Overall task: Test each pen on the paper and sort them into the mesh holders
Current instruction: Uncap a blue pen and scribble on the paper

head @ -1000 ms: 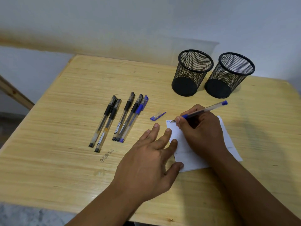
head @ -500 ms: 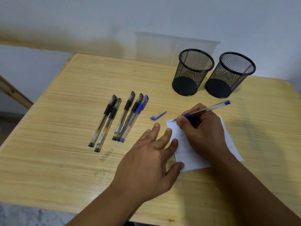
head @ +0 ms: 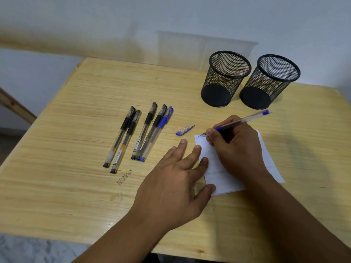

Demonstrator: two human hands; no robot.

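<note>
My right hand grips an uncapped blue pen, its tip on the top left corner of a white paper where small blue marks show. My left hand lies flat with spread fingers, fingertips pressing the paper's left edge. The pen's blue cap lies on the table just left of the paper. Several capped pens, black ones and one blue, lie in a row further left. Two black mesh holders stand at the back right; both look empty.
The wooden table has its near edge below my forearms and its left edge close to the pens. A wall runs behind the holders. Small lettering is marked on the wood below the pens.
The pen tip has shifted slightly right along the paper's top edge, leaving more blue marks. My left hand has stayed put.
</note>
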